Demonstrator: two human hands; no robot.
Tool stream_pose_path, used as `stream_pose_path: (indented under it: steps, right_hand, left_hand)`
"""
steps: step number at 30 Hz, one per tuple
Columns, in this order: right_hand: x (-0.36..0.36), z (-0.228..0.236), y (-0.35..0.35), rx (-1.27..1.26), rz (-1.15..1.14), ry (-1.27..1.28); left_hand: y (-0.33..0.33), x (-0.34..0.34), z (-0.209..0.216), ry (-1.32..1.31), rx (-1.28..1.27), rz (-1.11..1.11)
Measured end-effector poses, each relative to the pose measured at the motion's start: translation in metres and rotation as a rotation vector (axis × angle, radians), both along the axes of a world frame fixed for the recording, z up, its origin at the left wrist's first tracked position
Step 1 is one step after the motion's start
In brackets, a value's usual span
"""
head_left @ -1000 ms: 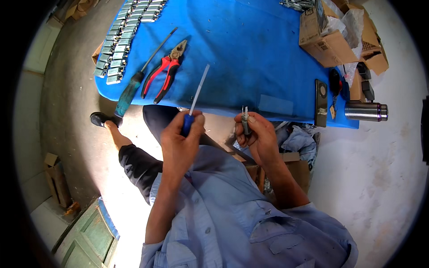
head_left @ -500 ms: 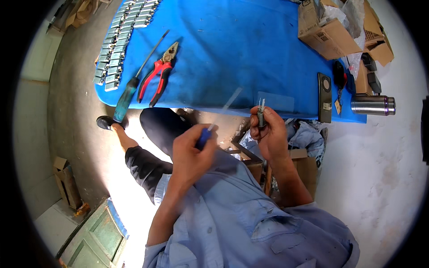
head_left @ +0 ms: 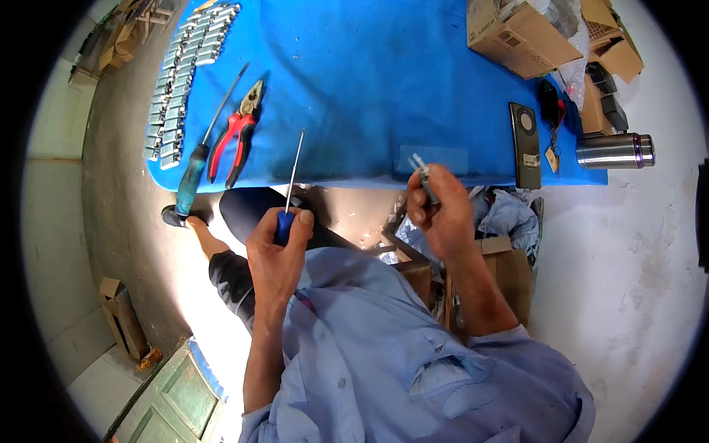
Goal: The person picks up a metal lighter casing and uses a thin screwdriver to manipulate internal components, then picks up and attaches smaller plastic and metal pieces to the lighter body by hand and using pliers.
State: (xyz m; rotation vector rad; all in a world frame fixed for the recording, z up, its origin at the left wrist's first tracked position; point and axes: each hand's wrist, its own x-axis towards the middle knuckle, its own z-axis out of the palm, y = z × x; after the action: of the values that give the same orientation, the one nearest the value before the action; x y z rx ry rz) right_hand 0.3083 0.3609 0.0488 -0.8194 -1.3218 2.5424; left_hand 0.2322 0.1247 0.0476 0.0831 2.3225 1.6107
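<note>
My left hand (head_left: 277, 247) is closed around the blue handle of a screwdriver (head_left: 283, 225). Its thin metal shaft points up toward the blue table edge. To the right, my right hand (head_left: 447, 214) pinches a small grey metal part (head_left: 426, 183) with light prongs at its upper end. The fingers cover much of this part, so its exact kind cannot be made out. Screwdriver and metal part are well apart. Beyond my left hand, red-and-black pliers (head_left: 240, 134) lie on the table beside a second screwdriver (head_left: 192, 181) with a teal handle, which juts over the edge.
Rows of small metal pieces (head_left: 177, 96) line the left of the blue-covered table (head_left: 354, 88). A clear flat sheet (head_left: 443, 158) lies near its front edge. At the right are a phone (head_left: 526, 148), keys (head_left: 552, 159), a steel flask (head_left: 617, 150) and a cardboard box (head_left: 517, 40).
My left hand has moved left and away from my right, and the screwdriver now points nearly straight up. The metal part in my right hand has tilted to the left.
</note>
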Motion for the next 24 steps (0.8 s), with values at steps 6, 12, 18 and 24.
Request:
stream_pose_path:
  steps: [6, 12, 18, 24]
  right_hand:
    - [0.001, 0.000, -0.011, -0.208, 0.134, 0.057]
    - [0.002, 0.006, -0.017, -0.115, 0.259, -0.007]
    - [0.001, 0.037, -0.044, 0.119, 0.396, -0.054]
    - [-0.003, 0.050, -0.060, 0.312, 0.529, 0.045]
  left_hand:
    - [0.011, -0.005, 0.017, 0.156, -0.070, 0.037]
    - [0.025, -0.005, 0.047, 0.083, 0.084, 0.005]
    - [0.030, 0.014, 0.054, -0.150, 0.392, -0.076]
    - [0.007, 0.021, 0.054, -0.224, 0.484, -0.033]
